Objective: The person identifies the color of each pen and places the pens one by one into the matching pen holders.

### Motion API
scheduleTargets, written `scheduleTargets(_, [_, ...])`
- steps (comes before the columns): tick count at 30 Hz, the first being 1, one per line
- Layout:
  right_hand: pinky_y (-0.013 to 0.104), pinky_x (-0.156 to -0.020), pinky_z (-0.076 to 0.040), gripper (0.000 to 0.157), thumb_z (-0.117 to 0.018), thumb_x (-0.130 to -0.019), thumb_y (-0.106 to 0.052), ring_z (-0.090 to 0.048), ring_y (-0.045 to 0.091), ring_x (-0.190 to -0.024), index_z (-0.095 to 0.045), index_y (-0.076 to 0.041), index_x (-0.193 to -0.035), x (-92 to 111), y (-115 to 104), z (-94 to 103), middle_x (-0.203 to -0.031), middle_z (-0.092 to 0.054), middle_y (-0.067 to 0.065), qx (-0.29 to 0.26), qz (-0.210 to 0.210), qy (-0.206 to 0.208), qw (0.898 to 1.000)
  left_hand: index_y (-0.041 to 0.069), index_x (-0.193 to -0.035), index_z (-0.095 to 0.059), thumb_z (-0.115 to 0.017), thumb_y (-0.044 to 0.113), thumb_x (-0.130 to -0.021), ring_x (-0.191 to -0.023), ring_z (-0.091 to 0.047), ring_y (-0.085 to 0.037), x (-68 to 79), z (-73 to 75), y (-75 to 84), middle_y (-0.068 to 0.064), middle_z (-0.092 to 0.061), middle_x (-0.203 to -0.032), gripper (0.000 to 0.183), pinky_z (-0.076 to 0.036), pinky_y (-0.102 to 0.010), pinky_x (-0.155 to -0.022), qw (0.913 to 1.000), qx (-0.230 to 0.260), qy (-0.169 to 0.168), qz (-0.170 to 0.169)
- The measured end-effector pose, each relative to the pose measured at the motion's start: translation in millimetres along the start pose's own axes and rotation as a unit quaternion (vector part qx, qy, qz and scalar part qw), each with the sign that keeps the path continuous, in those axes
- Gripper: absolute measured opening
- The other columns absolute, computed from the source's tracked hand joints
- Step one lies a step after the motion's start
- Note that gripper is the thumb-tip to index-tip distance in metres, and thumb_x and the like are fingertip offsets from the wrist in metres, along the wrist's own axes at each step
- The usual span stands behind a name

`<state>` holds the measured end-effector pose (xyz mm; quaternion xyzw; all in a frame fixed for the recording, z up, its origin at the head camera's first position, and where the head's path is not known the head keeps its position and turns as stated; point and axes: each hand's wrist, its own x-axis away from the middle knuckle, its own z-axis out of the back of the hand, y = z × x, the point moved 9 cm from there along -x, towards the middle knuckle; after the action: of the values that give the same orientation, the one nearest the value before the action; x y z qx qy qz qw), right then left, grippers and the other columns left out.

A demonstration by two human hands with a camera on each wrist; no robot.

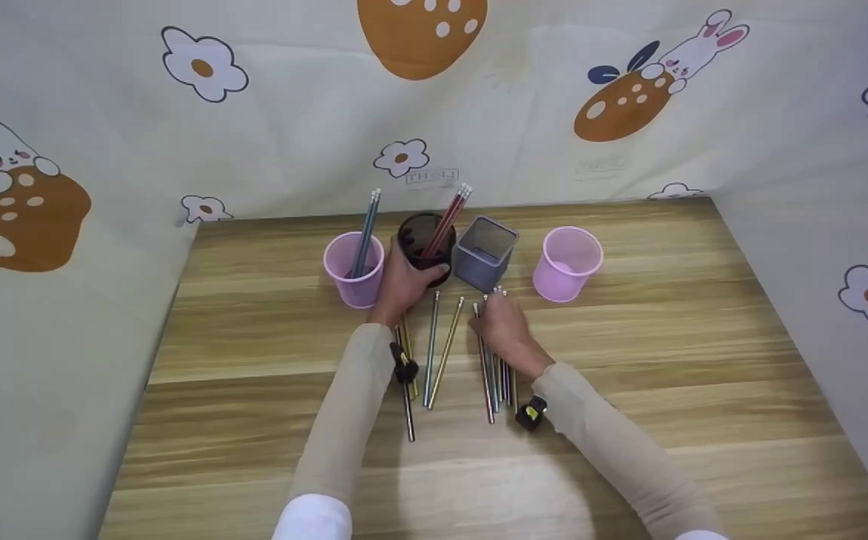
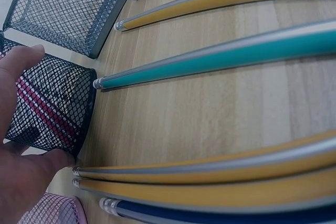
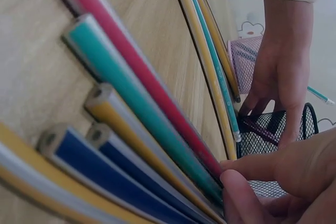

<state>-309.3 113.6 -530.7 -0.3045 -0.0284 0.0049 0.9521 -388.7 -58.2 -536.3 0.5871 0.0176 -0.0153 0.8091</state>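
My left hand (image 1: 403,283) holds a round black mesh pencil cup (image 2: 79,100) by its side, with several red pencils (image 1: 447,221) leaning in it. Over a group of pencils on the table, my right hand (image 1: 505,326) is bent down at their eraser ends. In the right wrist view its thumb and index finger pinch a red pencil (image 3: 131,64). Beside that lie a green pencil (image 3: 121,82), a yellow pencil (image 3: 113,106), blue pencils (image 3: 89,156) and another yellow one. Between the hands lie a green pencil (image 1: 431,349) and a yellow pencil (image 1: 446,352) apart from each other.
Left of the black cup stands a pink mesh cup (image 1: 337,285) with blue-green pencils (image 1: 366,232). A square grey mesh holder (image 1: 482,262) is close on its right, and a second pink cup (image 1: 557,285) stands farther right. More yellow and dark pencils (image 1: 408,412) lie under the left wrist.
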Motion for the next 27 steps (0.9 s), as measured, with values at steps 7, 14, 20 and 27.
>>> scheduleTargets(7, [0.025, -0.047, -0.034, 0.036, -0.069, -0.080, -0.014, -0.045, 0.014, -0.050, -0.047, -0.020, -0.052, 0, 7, 0.4, -0.051, -0.044, -0.007, -0.029, -0.044, -0.026, 0.998, 0.004, -0.152, -0.026, -0.085, 0.020, -0.077, -0.144, -0.040, -0.026, 1.1, -2.2, -4.0, -0.018, -0.044, -0.153, 0.097, -0.029, -0.035, -0.123, 0.9998, -0.010, -0.009, 0.017])
scheduleTargets(14, [0.023, -0.058, -0.047, 0.015, -0.071, -0.086, -0.022, -0.057, 0.011, -0.063, -0.069, -0.009, -0.080, 0, -13, 19.2, -0.076, -0.068, 0.003, -0.123, -0.060, -0.055, 0.989, 0.001, -0.150, -0.029, -0.085, 0.016, -0.076, -0.142, -0.042, -0.029, 2.3, -0.9, -1.4, -0.023, -0.046, -0.150, 0.093, -0.030, -0.038, -0.123, 1.0000, 0.004, -0.002, -0.002])
scheduleTargets(20, [0.020, -0.057, -0.054, 0.013, -0.071, -0.090, -0.008, -0.063, 0.008, -0.065, -0.065, -0.001, -0.100, -9, -44, 48.0, -0.084, -0.069, 0.004, -0.290, -0.017, -0.039, 0.956, 0.000, -0.150, -0.030, -0.084, 0.015, -0.077, -0.142, -0.042, -0.029, 2.3, -0.8, 1.2, -0.022, -0.045, -0.150, 0.092, -0.030, -0.038, -0.123, 0.9999, 0.011, -0.003, -0.009])
scheduleTargets(27, [0.030, -0.062, -0.061, 0.046, -0.070, -0.091, -0.006, -0.070, 0.021, -0.079, -0.057, -0.012, -0.135, -30, -61, 95.6, -0.099, -0.073, 0.020, -0.316, 0.045, 0.041, 0.947, 0.002, -0.152, -0.027, -0.084, 0.016, -0.078, -0.144, -0.039, -0.026, 0.5, -0.9, -0.5, -0.017, -0.044, -0.153, 0.095, -0.029, -0.036, -0.123, 0.9999, 0.005, -0.010, 0.005])
